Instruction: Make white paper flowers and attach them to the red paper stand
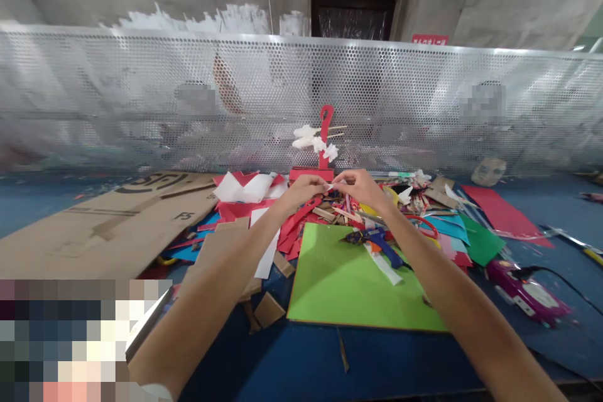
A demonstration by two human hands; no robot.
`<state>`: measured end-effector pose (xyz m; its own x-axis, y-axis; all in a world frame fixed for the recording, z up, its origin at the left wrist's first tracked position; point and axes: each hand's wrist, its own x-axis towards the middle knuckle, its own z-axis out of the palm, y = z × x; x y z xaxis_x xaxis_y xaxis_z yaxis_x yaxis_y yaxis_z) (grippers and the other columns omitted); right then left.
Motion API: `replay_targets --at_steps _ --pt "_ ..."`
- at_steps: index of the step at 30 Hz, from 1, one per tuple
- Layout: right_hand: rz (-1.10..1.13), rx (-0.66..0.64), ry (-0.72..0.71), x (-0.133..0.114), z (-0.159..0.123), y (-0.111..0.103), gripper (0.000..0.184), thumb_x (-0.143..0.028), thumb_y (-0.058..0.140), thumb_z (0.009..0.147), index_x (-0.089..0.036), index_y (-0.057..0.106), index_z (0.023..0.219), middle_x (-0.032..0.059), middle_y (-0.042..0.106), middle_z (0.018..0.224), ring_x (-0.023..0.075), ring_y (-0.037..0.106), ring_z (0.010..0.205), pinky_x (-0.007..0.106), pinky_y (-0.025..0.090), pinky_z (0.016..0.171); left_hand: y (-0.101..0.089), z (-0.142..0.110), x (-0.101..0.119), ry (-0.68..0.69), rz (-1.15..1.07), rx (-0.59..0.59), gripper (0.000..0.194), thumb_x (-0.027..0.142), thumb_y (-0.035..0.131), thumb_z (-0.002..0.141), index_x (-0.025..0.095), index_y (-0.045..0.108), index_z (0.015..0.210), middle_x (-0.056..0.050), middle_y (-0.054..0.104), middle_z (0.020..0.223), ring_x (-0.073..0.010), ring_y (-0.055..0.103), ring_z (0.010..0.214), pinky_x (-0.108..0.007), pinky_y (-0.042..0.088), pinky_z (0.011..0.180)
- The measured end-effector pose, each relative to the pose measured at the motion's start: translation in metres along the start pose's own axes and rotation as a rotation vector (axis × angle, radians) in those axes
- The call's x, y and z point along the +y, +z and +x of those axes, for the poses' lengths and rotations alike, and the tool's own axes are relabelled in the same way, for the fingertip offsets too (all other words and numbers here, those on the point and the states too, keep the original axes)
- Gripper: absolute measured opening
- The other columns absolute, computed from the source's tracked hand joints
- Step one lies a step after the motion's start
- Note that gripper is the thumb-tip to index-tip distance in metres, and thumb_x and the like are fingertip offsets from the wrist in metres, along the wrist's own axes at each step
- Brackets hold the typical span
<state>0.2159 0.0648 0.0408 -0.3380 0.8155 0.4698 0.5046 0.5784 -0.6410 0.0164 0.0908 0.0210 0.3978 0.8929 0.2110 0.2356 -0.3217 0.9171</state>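
Closest is a green sheet lying flat on the blue tabletop, with a blue glue gun resting on its far edge, easy to grab. Past it, the left hand and right hand meet in the air. Their fingers are pinched together on a small white paper bit, held up where it is easy to see. Just behind stands a red stand with white paper puffs. Cardboard and colored scraps lie around. Farther back are a metal screen with holes and gray walls.
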Motion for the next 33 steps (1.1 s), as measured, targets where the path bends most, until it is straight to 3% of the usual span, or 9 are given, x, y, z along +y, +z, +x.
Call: replay_targets --at_steps 11,20,26,33 --pt "-0.258 0.054 -0.072 0.015 0.003 0.007 0.026 -0.032 0.054 0.093 -0.017 0.072 0.081 0.0037 0.072 0.074 0.0142 0.06 0.065 0.024 0.035 0.062 0.004 -0.003 0.007 0.006 0.031 0.024 0.026 0.039 0.07 0.072 0.013 0.067 0.078 -0.001 0.064 0.069 -0.0123 0.054 0.064 -0.024 0.039 0.061" --pt "-0.271 -0.031 0.0 0.017 0.002 0.008 0.056 -0.046 0.04 0.099 -0.017 0.066 0.059 0.0028 0.061 0.051 0.0136 0.056 0.052 0.025 0.037 0.061 0.004 -0.001 0.006 0.099 0.018 0.03 0.022 0.034 0.068 0.075 0.013 0.066 0.078 -0.001 0.063 0.068 -0.0121 0.055 0.064 -0.025 0.044 0.065" --pt "-0.091 0.0 -0.115 0.007 -0.002 0.004 0.032 -0.044 0.059 0.088 -0.018 0.074 0.098 0.0062 0.074 0.087 0.0171 0.064 0.072 0.026 0.043 0.067 0.001 0.001 0.001 0.095 0.055 0.037 0.023 0.036 0.067 0.075 0.013 0.067 0.077 -0.002 0.064 0.069 -0.0128 0.056 0.064 -0.026 0.044 0.065" --pt "-0.205 0.051 -0.131 0.006 0.0 0.004 0.026 -0.039 0.061 0.088 -0.018 0.076 0.089 0.0056 0.073 0.08 0.0158 0.06 0.068 0.027 0.039 0.067 0.002 0.0 0.001 0.129 0.042 0.022 0.024 0.037 0.068 0.075 0.014 0.066 0.077 -0.001 0.063 0.068 -0.0117 0.055 0.063 -0.024 0.044 0.063"
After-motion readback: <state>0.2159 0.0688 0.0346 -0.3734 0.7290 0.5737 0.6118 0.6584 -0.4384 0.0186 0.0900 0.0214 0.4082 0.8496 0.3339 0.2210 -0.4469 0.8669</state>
